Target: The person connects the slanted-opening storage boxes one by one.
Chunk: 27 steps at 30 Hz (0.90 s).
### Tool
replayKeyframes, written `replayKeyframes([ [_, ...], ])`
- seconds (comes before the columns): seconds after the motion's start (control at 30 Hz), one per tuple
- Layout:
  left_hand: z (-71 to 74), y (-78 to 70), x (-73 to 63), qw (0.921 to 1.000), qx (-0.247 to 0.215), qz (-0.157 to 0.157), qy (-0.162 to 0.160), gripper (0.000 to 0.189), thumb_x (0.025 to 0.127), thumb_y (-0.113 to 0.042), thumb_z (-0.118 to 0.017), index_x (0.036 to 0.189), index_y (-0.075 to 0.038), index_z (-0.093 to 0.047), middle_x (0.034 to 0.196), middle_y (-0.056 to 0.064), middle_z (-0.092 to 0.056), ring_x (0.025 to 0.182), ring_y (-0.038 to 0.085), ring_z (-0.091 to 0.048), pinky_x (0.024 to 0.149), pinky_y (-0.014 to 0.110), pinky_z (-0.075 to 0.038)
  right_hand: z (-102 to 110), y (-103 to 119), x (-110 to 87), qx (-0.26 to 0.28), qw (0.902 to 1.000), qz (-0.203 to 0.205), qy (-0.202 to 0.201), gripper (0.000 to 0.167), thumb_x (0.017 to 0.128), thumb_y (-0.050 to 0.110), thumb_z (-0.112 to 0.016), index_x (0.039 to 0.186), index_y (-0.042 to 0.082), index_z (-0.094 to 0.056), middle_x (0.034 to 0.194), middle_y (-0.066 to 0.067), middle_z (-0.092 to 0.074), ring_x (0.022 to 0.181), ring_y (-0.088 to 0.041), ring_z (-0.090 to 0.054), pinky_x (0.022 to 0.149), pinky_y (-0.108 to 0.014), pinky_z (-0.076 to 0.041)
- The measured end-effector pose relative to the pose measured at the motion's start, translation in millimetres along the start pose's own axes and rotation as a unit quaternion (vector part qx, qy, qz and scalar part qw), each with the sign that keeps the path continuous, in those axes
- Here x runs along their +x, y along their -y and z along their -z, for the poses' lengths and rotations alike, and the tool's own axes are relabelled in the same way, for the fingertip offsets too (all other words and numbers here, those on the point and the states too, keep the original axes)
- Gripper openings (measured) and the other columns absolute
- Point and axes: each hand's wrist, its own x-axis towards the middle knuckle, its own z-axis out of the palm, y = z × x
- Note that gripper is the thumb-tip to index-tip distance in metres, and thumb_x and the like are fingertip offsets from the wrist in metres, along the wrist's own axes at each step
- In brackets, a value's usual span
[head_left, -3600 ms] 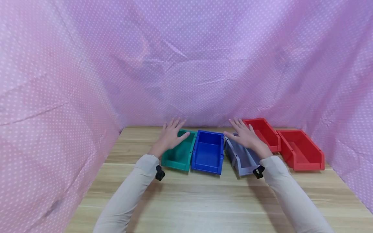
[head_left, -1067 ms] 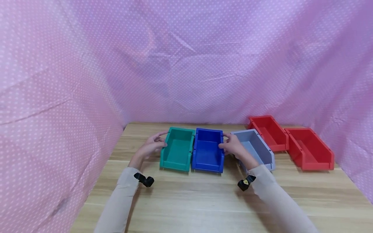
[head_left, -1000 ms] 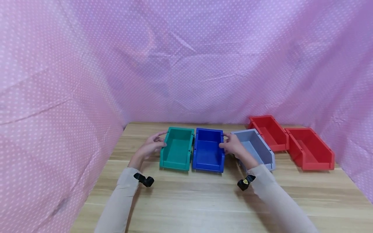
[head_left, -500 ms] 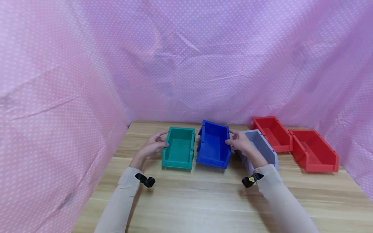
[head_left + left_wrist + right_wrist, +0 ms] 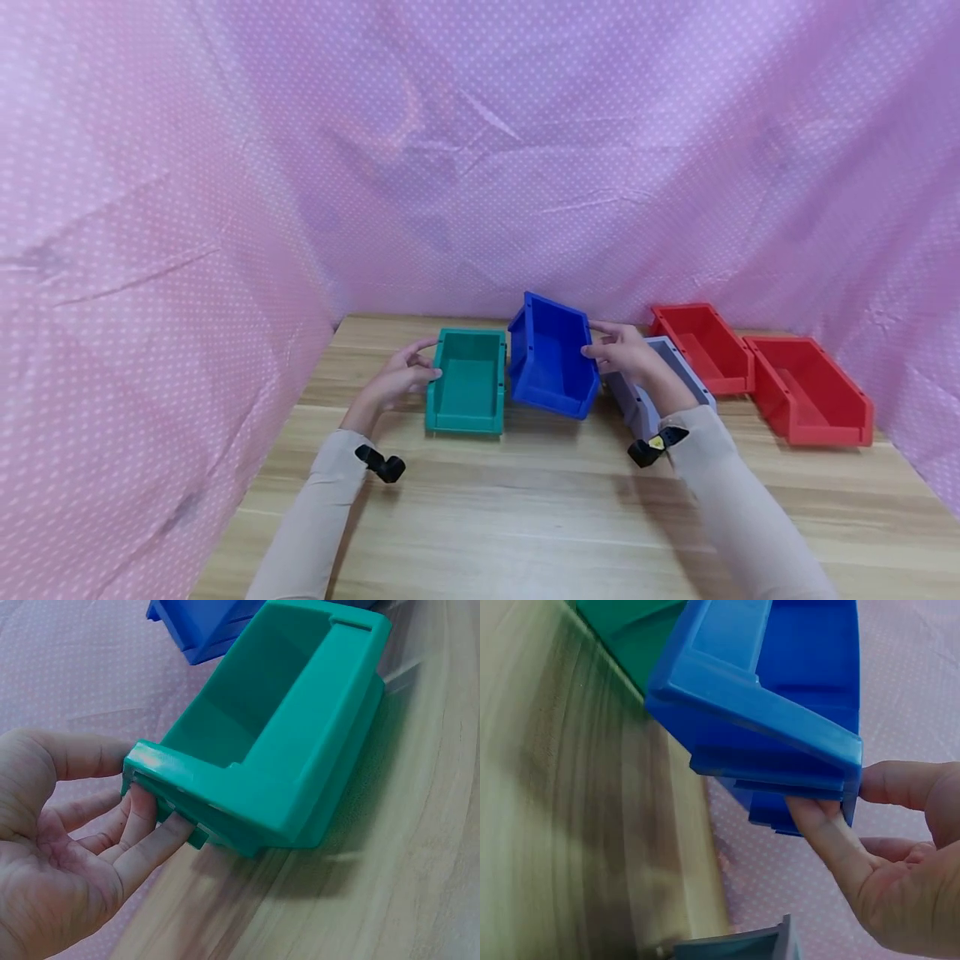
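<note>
My left hand (image 5: 396,382) pinches the left side wall of the green storage bin (image 5: 467,390), thumb over the rim and fingers against the outside. In the left wrist view the green bin (image 5: 289,750) sits close over the table, with a shadow beneath it. My right hand (image 5: 632,358) grips the right side wall of the blue storage bin (image 5: 553,357), which is raised and tilted, its back end high. The right wrist view shows the thumb at the blue bin's (image 5: 780,735) rim and the fingers under the wall's outer ledge. Both bins look empty inside.
A grey bin (image 5: 632,407) stands right of the blue one, partly covered by my right hand and forearm. Farther right are two red bins, one (image 5: 699,343) toward the back and another (image 5: 813,392) beside it. Pink dotted cloth (image 5: 480,208) encloses the wooden table (image 5: 525,517).
Both hands came down from open, spread poses to the bins' side walls. Since then the right hand has lifted the blue bin, tilting it and parting it from the green one.
</note>
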Motion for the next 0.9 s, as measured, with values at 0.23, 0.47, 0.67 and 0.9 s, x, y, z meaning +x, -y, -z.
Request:
replayKeyframes([
  [0.23, -4.0, 2.6, 0.0, 0.9999, -0.010, -0.005, 0.000, 0.070, 0.098, -0.006, -0.063, 0.160, -0.016, -0.032, 0.116, 0.009, -0.050, 0.103, 0.018, -0.057, 0.094, 0.038, -0.056, 2.0, -8.7, 1.3, 0.051, 0.9987, -0.010, -0.003, 0.073, 0.098, 0.020, -0.070, 0.161, 0.014, -0.033, 0.139, -0.028, -0.058, 0.122, -0.035, -0.065, 0.104, -0.051, -0.051],
  [0.47, -6.9, 1.7, -1.3, 0.9999, -0.016, -0.006, 0.001, 0.069, 0.099, -0.006, -0.063, 0.160, -0.016, -0.031, 0.117, 0.009, -0.050, 0.104, 0.020, -0.057, 0.095, 0.039, -0.056, 6.8, -17.7, -3.2, 0.066, 0.9978, -0.006, 0.003, 0.076, 0.096, 0.021, -0.072, 0.161, 0.016, -0.033, 0.124, -0.018, -0.069, 0.122, -0.037, -0.065, 0.104, -0.051, -0.050],
  [0.67, -8.4, 0.2, -1.4, 0.9998, -0.018, -0.003, -0.001, 0.069, 0.099, -0.007, -0.062, 0.160, -0.017, -0.032, 0.121, 0.011, -0.050, 0.105, 0.021, -0.059, 0.091, 0.033, -0.056, 8.3, -20.6, -0.9, 0.074, 0.9972, -0.004, 0.015, 0.075, 0.096, 0.019, -0.072, 0.160, 0.013, -0.033, 0.138, -0.025, -0.061, 0.119, -0.033, -0.067, 0.103, -0.051, -0.050],
  [0.9, -9.6, 0.2, -0.9, 0.9997, -0.022, -0.002, -0.004, 0.069, 0.099, -0.008, -0.062, 0.160, -0.017, -0.031, 0.121, 0.012, -0.050, 0.105, 0.023, -0.059, 0.090, 0.033, -0.056, 6.4, -20.1, 6.5, 0.076, 0.9966, -0.006, 0.029, 0.073, 0.097, 0.017, -0.070, 0.160, 0.009, -0.033, 0.143, -0.032, -0.054, 0.113, -0.025, -0.069, 0.102, -0.052, -0.050],
])
